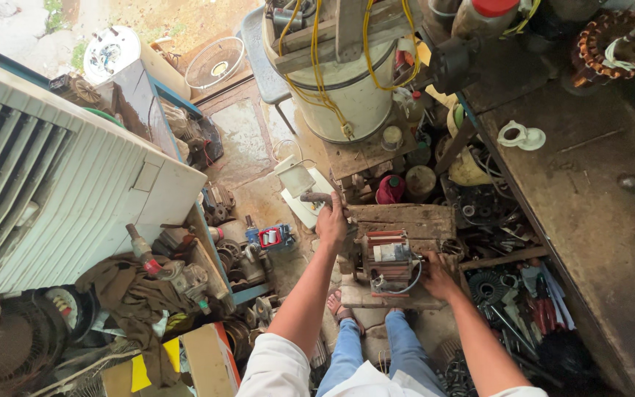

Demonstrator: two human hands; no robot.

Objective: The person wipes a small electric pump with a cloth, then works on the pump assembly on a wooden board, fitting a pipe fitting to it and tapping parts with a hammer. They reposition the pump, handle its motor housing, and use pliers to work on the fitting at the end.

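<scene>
Fingers of the left hand (pixel 331 220) curl tight round a rusty metal handle (pixel 316 197) at twelve o'clock from the motor (pixel 389 262). That boxy motor, showing copper windings and a pale plate, sits on a worn wooden block (pixel 403 220) between the person's knees. At its three o'clock, the right hand (pixel 437 278) presses against the motor's side, fingers bent on it; whether they grip cannot be told. A scarred, dusty desk (pixel 589 213) runs along at two o'clock.

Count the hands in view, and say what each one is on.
2. Left hand grips a crank handle above the winding machine; right hand rests at its right side. None hidden, apparently.
</scene>
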